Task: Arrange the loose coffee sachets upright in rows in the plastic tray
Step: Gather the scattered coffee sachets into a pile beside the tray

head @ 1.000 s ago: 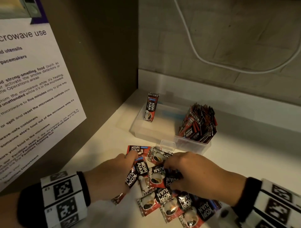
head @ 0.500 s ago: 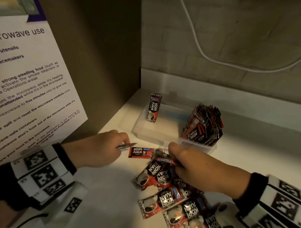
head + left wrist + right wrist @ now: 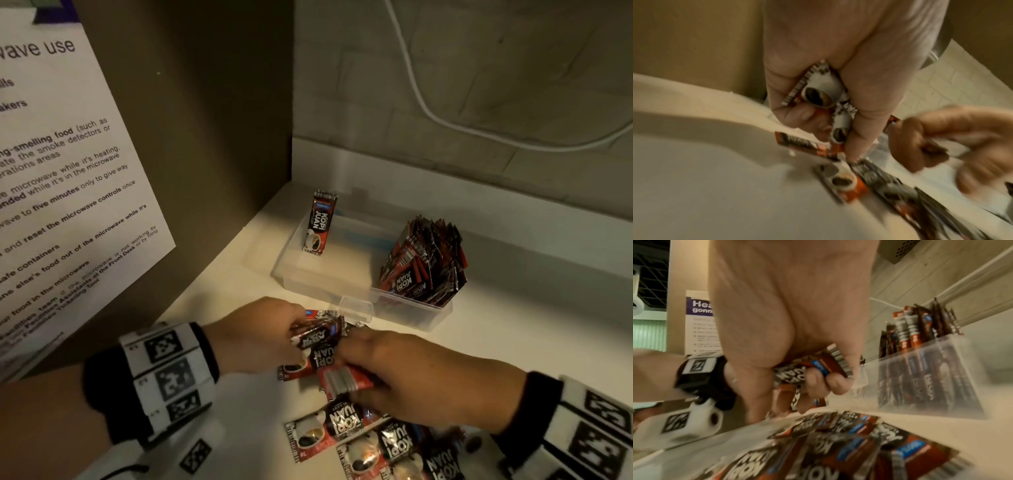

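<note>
While loose Kopi Juan sachets [image 3: 346,435] litter the white desk [image 3: 219,294] before the plastic tray [image 3: 308,274], left hand [image 3: 260,337] and right hand [image 3: 411,373] each clutch sachets.

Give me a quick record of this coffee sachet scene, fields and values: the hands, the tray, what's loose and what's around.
left hand: grips a few sachets
right hand: grips its own sachets
plastic tray: clear, on the white counter
single sachet: stands upright at the tray's left end
packed bundle: upright sachets at the tray's right end
tray middle: no sachets
loose sachets: flat on the counter, overlapping
surroundings: microwave notice, white cable
</note>
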